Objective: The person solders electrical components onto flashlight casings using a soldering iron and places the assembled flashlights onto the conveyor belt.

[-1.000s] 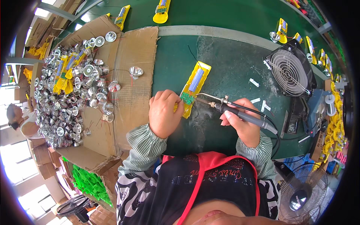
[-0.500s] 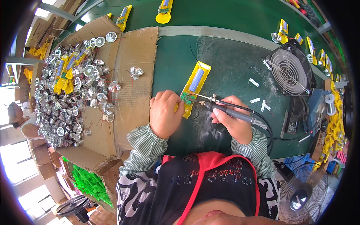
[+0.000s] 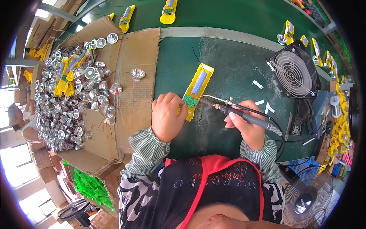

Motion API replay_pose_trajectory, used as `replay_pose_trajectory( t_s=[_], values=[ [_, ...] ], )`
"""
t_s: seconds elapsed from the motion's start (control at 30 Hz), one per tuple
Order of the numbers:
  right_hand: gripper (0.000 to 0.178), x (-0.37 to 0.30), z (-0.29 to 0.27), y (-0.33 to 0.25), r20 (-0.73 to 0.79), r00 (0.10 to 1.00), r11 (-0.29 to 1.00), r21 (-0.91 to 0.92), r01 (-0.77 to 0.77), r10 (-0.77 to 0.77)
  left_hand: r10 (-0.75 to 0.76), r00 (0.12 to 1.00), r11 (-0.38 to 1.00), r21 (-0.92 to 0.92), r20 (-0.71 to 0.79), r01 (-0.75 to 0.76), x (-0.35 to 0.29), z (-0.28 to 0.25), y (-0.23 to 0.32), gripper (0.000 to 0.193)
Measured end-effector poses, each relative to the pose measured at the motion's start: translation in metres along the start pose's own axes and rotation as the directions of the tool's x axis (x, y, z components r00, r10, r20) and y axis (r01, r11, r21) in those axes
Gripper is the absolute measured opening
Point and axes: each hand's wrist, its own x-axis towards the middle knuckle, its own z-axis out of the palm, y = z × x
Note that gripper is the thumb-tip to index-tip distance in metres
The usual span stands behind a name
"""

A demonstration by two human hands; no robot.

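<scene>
Circuit board [image 3: 189, 100] between left hand [image 3: 167, 116] and soldering iron [image 3: 246, 116]

Clock read with twelve at the far side of the green bench [image 3: 232, 65]. Board lies in the seven o'clock half of a yellow housing [image 3: 205, 83]. Housing rests on the bench in front of the wearer, long axis roughly one to seven. Blue cell [image 3: 198, 83] takes up the one o'clock half; thin black wire [image 3: 196, 56] runs off that end toward eleven.

Right hand [image 3: 249, 128]: thumb and fingers closed round the iron's handle, pen fashion. From this grip the board bears between nine and ten. Iron points along that same line, so its shaft stands near square to the housing's long axis. Tip is at the board's three o'clock edge; touching or a hair apart, cannot tell. Judged the key relation here: tip to board edge, crossways. Slim metal tube [image 3: 213, 97] runs along the iron's twelve o'clock side, its end also close to the board.

Left hand is the nearer one. Board at its two o'clock; fingers curled at the housing's lower-left rim. Thumb hidden: pinching or only pressing, cannot tell.

Loose reflector [image 3: 138, 74] on cardboard, ten o'clock of the board, well apart.
</scene>
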Motion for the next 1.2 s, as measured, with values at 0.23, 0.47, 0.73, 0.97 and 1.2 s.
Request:
replay_pose_trajectory(
  t_s=[0.23,0.47,0.73,0.97,1.2],
  values=[
    [0.015,-0.010,-0.012,-0.001,-0.064,0.998,1.000,0.001,0.024,-0.024,0.061,0.997,0.994,0.089,0.052,-0.066,-0.006,-0.008,0.005,0.016],
    [0.016,-0.012,-0.031,-0.002,-0.154,0.987,0.998,-0.021,0.051,-0.053,0.197,0.963,0.929,0.279,0.185,-0.243,-0.012,-0.016,0.007,0.039],
    [0.015,-0.013,-0.054,-0.006,-0.299,0.950,0.995,-0.068,0.069,-0.087,0.299,0.945,0.944,0.104,0.130,-0.313,0.097,0.018,0.034,0.037],
    [0.016,-0.009,-0.060,-0.005,-0.382,0.924,1.000,-0.014,0.020,-0.024,0.290,0.952,0.826,-0.529,0.099,-0.196,0.279,0.107,0.074,0.057],
    [0.015,-0.003,-0.066,-0.002,-0.410,0.912,1.000,-0.006,-0.001,-0.002,-0.006,0.997,0.835,0.549,-0.079,0.048,0.303,0.049,0.034,0.053]
  ],
)
